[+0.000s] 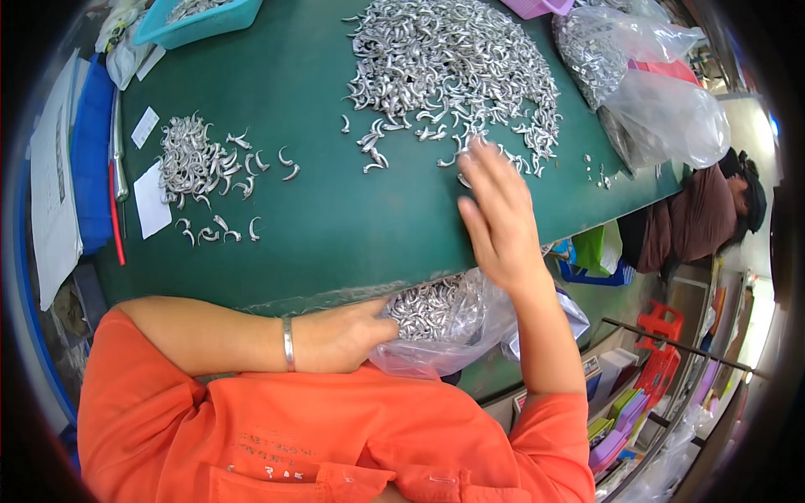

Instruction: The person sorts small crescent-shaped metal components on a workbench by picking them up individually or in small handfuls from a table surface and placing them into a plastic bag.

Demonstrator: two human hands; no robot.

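Observation:
My left hand (356, 334) is closed on the edge of a clear plastic bag (419, 356) at the table's near edge. Small curved silver metal pieces (423, 310) fill the bag's mouth; the tips of that hand's fingers are partly hidden by the plastic. Stretched out over the green table (327, 218), my right hand (501, 214) has its fingers extended and slightly blurred, with the thumb apart. Its fingertips are at the near edge of a large heap of the same silver pieces (453, 59). I see nothing held in it.
A smaller heap of silver pieces (189, 159) lies at left beside white paper slips (153, 201). A turquoise basin (197, 21) stands far left, a blue tray (94, 159) along the left side. Filled plastic bags (662, 117) sit at right, near another person (700, 214).

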